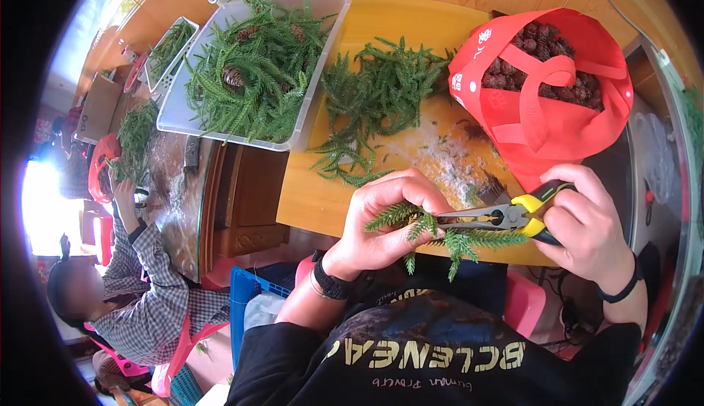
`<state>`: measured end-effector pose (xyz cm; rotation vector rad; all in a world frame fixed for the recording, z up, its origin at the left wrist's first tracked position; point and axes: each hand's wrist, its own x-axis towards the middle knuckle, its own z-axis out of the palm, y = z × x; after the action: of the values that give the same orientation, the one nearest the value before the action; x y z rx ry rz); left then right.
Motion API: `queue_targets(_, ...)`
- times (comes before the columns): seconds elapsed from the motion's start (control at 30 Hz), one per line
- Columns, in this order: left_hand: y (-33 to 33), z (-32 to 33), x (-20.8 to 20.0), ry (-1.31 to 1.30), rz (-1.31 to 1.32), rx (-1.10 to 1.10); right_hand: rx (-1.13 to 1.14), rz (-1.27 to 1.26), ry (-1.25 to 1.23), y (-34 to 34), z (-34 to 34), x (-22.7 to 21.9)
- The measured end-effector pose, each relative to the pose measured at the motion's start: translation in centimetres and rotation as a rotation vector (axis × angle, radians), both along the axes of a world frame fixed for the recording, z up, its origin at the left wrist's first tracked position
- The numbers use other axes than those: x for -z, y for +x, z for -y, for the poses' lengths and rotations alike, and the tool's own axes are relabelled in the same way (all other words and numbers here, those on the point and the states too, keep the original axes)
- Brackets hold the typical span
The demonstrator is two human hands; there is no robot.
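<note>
In my left hand (392,219) is a green artificial pine sprig (462,243), pinched between thumb and fingers, its needled tips spreading down and to the right. My right hand (587,215) is wrapped round the yellow and black handles of long-nose pliers (506,217). The pliers' jaws point left and reach the sprig beside my left thumb; whether they grip its stem is hidden by the fingers. Beyond my hands, loose pine sprigs (389,87) lie heaped on the yellow table (301,193), next to whitish crumbs (455,164).
A translucent plastic bin (297,138) full of green sprigs and a few pine cones stands at far left. At far right a red bag (499,123) holds many pine cones. Further left, a co-worker in a checked shirt (150,318) sits at another table (176,222).
</note>
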<state>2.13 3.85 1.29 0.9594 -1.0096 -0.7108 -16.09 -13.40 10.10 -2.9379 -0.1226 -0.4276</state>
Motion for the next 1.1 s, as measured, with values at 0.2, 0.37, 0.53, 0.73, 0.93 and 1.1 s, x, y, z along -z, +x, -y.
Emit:
queue_targets(0.2,0.1,0.1,0.0,-0.044,0.053,-0.022,0.003,0.013,0.007,-0.2,-0.3,0.4)
queue_targets(0.37,0.0,0.2,0.1,-0.101,0.077,-0.025,0.003,0.01,0.024,-0.3,-0.5,0.2)
queue_targets(0.53,-0.2,0.1,0.1,-0.107,0.088,-0.046,0.008,0.0,0.032,-0.4,-0.7,0.0)
queue_targets(0.73,-0.4,-0.1,0.2,-0.07,0.102,-0.079,0.01,-0.033,0.009,-0.5,-0.9,-0.2)
queue_targets(0.93,-0.9,-0.3,0.4,-0.044,-0.002,-0.108,0.01,-0.062,0.001,-0.6,-0.7,0.2)
queue_targets(1.1,-1.2,-0.3,0.6,-0.006,-0.105,-0.156,0.038,-0.072,0.145,-0.2,-0.4,0.2)
